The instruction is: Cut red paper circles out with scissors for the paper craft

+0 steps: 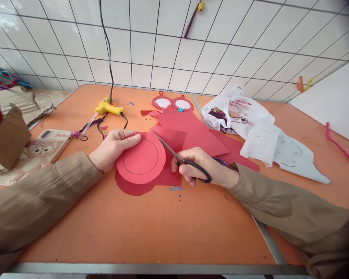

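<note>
My left hand (116, 149) pinches the upper left edge of a red paper disc (141, 159), which carries a drawn inner circle. In my right hand (199, 164) is a pair of black-handled scissors (174, 154), fingers through the loops. Their blades lie along the disc's upper right edge, and part of the red sheet (174, 139) still spreads behind them. Beneath the disc a second rounded red piece (135, 189) shows on the orange table (133, 232). More red paper sheets (191, 131) lie overlapped just beyond my right hand.
A yellow glue gun (109, 106) with its cord lies at the back left, near a phone in a cartoon case (46, 145) and a cardboard box (7, 139). Two red rings with white centres (172, 104) rest at the back. A white plastic bag (250, 112) and white paper (287, 151) occupy the right.
</note>
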`<action>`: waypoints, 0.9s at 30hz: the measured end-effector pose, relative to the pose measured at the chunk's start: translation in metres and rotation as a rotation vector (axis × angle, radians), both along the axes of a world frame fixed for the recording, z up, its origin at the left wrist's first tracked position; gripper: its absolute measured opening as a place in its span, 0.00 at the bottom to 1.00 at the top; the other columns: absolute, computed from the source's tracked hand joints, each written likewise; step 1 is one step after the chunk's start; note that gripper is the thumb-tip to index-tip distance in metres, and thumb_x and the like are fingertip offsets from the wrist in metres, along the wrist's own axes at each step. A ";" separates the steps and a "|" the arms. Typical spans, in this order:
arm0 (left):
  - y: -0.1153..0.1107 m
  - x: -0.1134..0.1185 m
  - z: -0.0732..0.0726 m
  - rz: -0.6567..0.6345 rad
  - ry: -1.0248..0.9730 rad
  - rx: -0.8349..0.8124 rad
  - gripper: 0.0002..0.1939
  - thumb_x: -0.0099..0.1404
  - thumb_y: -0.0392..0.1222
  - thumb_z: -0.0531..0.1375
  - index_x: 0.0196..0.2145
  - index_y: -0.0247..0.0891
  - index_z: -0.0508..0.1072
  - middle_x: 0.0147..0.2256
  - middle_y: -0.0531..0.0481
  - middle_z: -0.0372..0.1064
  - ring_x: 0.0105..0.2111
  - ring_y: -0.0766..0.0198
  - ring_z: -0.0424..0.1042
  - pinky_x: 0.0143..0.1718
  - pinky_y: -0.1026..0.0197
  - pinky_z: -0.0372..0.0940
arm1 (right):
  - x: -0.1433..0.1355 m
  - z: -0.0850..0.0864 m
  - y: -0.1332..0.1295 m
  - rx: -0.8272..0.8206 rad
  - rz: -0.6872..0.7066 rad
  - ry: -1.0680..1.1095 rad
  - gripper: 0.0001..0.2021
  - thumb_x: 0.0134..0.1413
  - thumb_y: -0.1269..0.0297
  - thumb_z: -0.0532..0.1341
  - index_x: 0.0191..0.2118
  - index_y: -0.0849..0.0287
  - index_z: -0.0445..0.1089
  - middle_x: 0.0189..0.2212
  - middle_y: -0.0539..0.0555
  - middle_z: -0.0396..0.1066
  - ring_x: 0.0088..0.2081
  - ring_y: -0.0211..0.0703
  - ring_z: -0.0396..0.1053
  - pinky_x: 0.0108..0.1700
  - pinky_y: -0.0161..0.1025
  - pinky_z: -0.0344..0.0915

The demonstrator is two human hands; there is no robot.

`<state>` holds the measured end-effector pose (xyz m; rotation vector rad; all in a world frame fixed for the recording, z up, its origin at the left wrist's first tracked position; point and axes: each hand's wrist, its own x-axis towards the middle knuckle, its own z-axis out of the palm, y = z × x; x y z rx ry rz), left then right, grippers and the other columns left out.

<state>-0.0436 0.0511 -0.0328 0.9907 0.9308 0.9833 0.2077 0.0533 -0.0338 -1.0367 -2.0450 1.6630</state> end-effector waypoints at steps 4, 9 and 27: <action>0.001 -0.001 0.000 0.002 0.004 -0.006 0.08 0.55 0.42 0.67 0.27 0.34 0.80 0.23 0.46 0.77 0.21 0.62 0.74 0.22 0.66 0.69 | 0.000 -0.002 0.000 0.016 0.011 0.002 0.28 0.43 0.36 0.63 0.29 0.63 0.65 0.14 0.47 0.63 0.15 0.34 0.63 0.18 0.30 0.57; 0.001 0.000 0.001 0.008 -0.001 -0.013 0.07 0.54 0.42 0.68 0.26 0.34 0.80 0.22 0.46 0.77 0.21 0.63 0.74 0.21 0.67 0.68 | 0.001 -0.003 0.000 0.012 -0.002 0.001 0.28 0.44 0.37 0.63 0.30 0.63 0.65 0.15 0.47 0.63 0.15 0.33 0.63 0.17 0.29 0.57; 0.003 -0.002 0.002 -0.003 0.037 -0.017 0.10 0.53 0.44 0.68 0.25 0.33 0.80 0.23 0.45 0.76 0.21 0.63 0.73 0.21 0.66 0.68 | -0.001 0.001 -0.001 0.013 -0.009 -0.031 0.28 0.42 0.37 0.64 0.28 0.62 0.65 0.14 0.46 0.61 0.14 0.32 0.61 0.17 0.29 0.56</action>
